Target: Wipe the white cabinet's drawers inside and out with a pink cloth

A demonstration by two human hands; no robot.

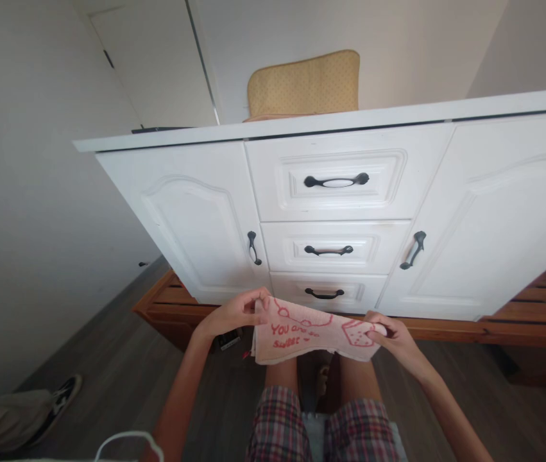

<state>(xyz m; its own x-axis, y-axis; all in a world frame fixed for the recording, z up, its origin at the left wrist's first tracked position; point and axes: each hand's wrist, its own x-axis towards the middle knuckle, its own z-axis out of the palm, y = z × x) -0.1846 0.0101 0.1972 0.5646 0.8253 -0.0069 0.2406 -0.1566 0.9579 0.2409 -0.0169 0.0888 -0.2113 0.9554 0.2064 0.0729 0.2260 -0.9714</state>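
Observation:
A folded pale pink towel (296,340) with red print, reading "You are so sweet", is stretched between my two hands above my knees. My left hand (241,311) pinches its upper left corner, thumb in front. At the other end, my right hand (391,333) grips the right edge, its thumb pressed on the cloth over a red drawn shape. The fingers behind the towel are partly hidden. Just beyond the towel is the lowest drawer of a white cabinet (340,205).
The cabinet has dark handles, such as the top drawer's handle (337,181), and sits on a slatted wooden bench (167,301). A yellow dotted cushion-like item (304,83) stands on top. At lower left, another person's shoe (63,401) rests on the dark floor.

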